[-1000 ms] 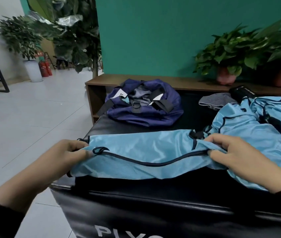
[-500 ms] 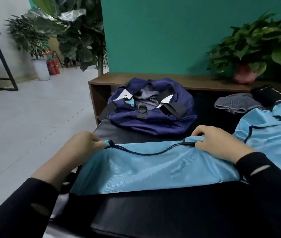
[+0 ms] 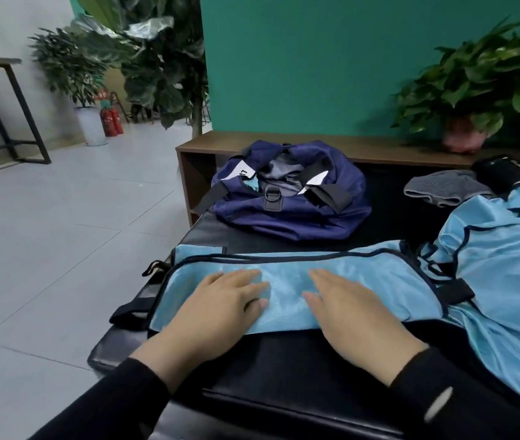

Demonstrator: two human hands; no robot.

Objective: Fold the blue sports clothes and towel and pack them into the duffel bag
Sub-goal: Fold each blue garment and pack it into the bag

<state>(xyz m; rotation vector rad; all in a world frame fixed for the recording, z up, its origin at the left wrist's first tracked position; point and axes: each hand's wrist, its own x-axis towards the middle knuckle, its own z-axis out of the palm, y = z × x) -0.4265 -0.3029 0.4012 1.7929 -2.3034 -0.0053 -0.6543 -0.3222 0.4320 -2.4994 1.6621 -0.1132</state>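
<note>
A light blue sports garment (image 3: 287,282) with dark piping lies folded in a long band across the black padded bench (image 3: 284,369). My left hand (image 3: 220,309) and my right hand (image 3: 350,312) rest flat on it, fingers straight, pressing the fold down. A second light blue garment (image 3: 503,265) lies crumpled to the right. The navy duffel bag (image 3: 287,201) sits open at the far end of the bench, with some fabric inside. A grey folded cloth (image 3: 442,187) lies at the back right.
A black item (image 3: 503,174) lies beside the grey cloth. A wooden shelf (image 3: 347,147) with a potted plant (image 3: 465,90) runs behind the bench. Tiled floor (image 3: 61,233) spreads to the left, with plants, red fire extinguishers (image 3: 111,122) and a table frame.
Both hands let go of the garment's far edge after folding it over, and now lie flat on top of the folded band. The view has shifted left and closer.
</note>
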